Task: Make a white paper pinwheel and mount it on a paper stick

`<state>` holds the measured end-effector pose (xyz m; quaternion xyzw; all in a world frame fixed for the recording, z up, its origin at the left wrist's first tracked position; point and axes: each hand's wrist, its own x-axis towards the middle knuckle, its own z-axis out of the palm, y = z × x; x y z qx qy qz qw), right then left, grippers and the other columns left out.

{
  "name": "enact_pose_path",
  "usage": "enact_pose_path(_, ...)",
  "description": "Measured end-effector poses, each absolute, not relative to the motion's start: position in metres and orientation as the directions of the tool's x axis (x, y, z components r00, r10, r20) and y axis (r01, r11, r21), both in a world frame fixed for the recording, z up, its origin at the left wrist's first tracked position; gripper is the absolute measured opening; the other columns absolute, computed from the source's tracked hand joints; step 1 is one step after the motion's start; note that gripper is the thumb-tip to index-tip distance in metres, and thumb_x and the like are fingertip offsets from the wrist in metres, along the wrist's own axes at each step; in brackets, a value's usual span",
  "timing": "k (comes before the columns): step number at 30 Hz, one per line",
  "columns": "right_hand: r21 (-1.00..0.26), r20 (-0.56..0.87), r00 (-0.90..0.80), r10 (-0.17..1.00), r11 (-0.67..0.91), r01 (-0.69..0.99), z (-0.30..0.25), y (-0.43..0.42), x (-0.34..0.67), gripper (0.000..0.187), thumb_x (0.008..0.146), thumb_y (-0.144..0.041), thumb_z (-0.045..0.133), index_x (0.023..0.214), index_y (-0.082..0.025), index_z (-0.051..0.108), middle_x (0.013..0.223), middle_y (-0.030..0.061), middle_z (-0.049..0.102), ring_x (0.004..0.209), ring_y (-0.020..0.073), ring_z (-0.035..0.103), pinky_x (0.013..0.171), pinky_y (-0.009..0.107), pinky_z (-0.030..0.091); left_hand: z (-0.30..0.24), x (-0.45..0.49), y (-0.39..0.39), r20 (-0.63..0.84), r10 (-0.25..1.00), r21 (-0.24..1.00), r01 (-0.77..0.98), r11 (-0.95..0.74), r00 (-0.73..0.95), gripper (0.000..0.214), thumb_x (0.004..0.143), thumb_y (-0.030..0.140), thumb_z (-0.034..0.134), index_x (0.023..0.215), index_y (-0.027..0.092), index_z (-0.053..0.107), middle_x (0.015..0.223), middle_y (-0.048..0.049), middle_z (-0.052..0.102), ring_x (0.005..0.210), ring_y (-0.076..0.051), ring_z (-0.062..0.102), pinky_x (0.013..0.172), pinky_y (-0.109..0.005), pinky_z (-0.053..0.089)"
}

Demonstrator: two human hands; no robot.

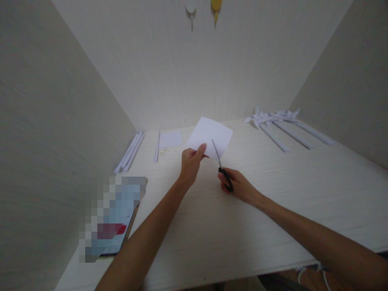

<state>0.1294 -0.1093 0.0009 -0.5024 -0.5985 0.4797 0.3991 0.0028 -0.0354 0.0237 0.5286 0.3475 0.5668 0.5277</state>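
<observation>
My left hand [191, 163] pinches the near edge of a white square sheet of paper [210, 135] and holds it up above the table. My right hand [238, 186] grips black-handled scissors [220, 165]. Their blades point up and away and reach into the lower edge of the sheet. Both hands hover over the middle of the pale wooden table [242, 226].
Several finished white paper pinwheels [273, 119] on rolled sticks lie at the back right. Rolled paper sticks [130, 151] rest by the left wall, another stick [157, 146] and a small white sheet [170, 139] behind them. A blurred-out tablet [112, 218] leans at the near left.
</observation>
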Motion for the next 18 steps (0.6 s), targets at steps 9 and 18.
enact_pose_path(9,-0.972,-0.012,-0.182,0.983,0.032,0.232,-0.0005,-0.1087,0.1305,0.037,0.077,-0.051,0.042,0.058,-0.019,0.037,0.045,-0.0046,0.042,0.040,0.0068,0.035,0.040,0.022,0.026,0.0219,0.0032,-0.0348,0.224,0.968,0.949,-0.252,-0.190,0.116,0.038,0.065,0.040,0.060,0.039,0.015,0.050,0.042,0.0022,0.051,0.048,-0.008,0.052,0.053,-0.021,0.044)
enact_pose_path(18,-0.975,-0.018,-0.181,0.983,0.023,0.219,0.0013,-0.1091,0.1293,0.036,0.077,-0.050,0.043,0.058,-0.019,0.037,0.045,-0.0053,0.040,0.040,0.0063,0.035,0.039,0.021,0.026,0.0243,0.0041,-0.0356,0.213,0.972,0.947,-0.265,-0.181,0.098,0.041,0.064,0.038,0.062,0.036,0.015,0.045,0.038,0.0043,0.044,0.043,-0.006,0.048,0.049,-0.019,0.042)
